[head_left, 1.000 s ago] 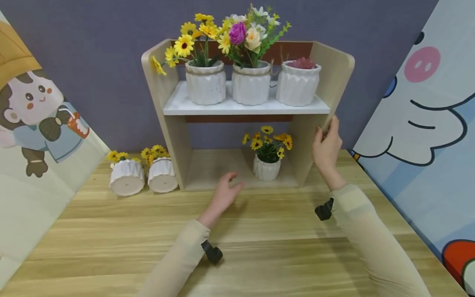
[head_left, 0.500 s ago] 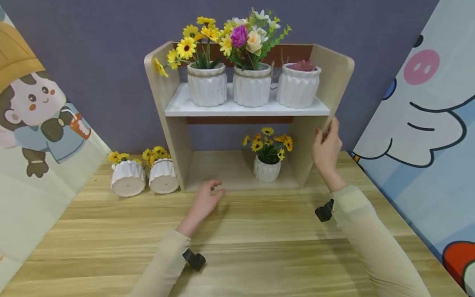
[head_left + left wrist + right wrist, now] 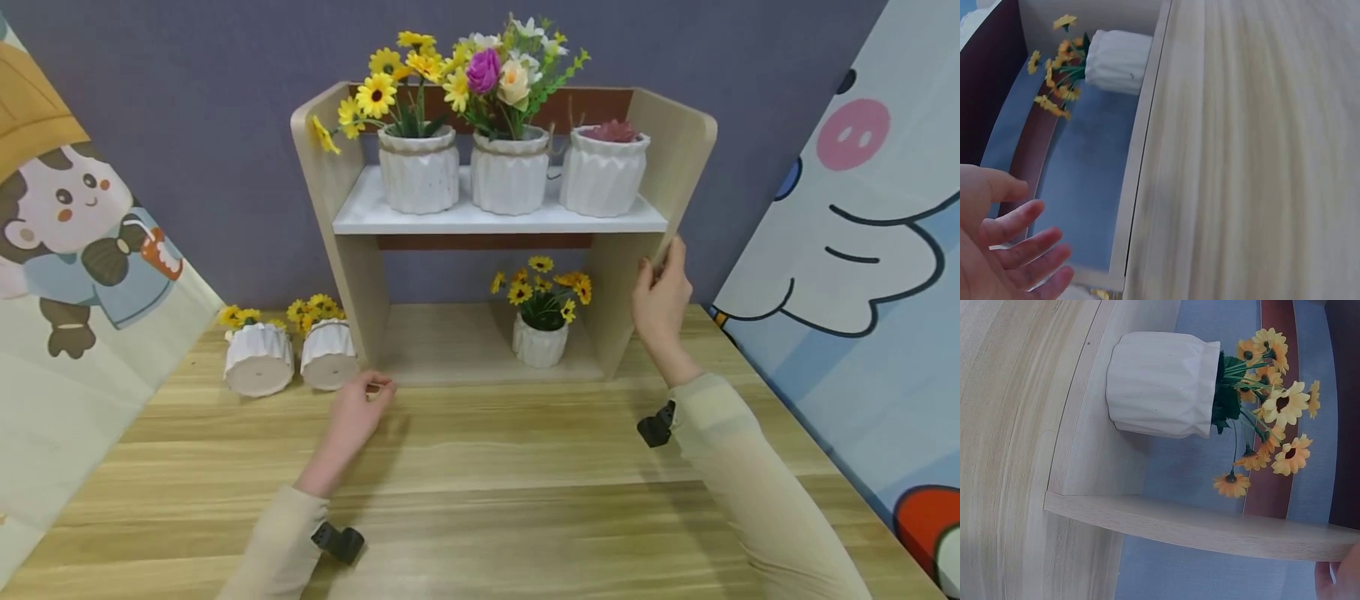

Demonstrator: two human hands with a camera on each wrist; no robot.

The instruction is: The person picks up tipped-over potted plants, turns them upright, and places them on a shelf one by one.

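Note:
A two-tier wooden shelf (image 3: 360, 292) stands at the back of the table. My right hand (image 3: 662, 300) holds the front edge of its right side panel, just under the white upper board. Down by the shelf's lower left corner is my left hand (image 3: 354, 417), holding nothing, its fingers loosely bent in the left wrist view. The nearer white flowerpot (image 3: 328, 367) lies tipped just beyond that hand, its base facing me and partly covered by the fingers. On the lower tier, toward the right, a white pot of yellow flowers (image 3: 540, 342) stands upright.
Another tipped flowerpot (image 3: 258, 367) lies farther left on the wooden table (image 3: 510, 500). Along the upper tier stand a yellow-flower pot (image 3: 418, 175), a mixed-flower pot (image 3: 508, 179) and a pot with a reddish succulent (image 3: 603, 175). A grey wall (image 3: 225, 125) rises behind.
My left hand has moved left along the shelf's front, from near the middle to the lower left corner beside the tipped pots. The right hand has stayed on the side panel.

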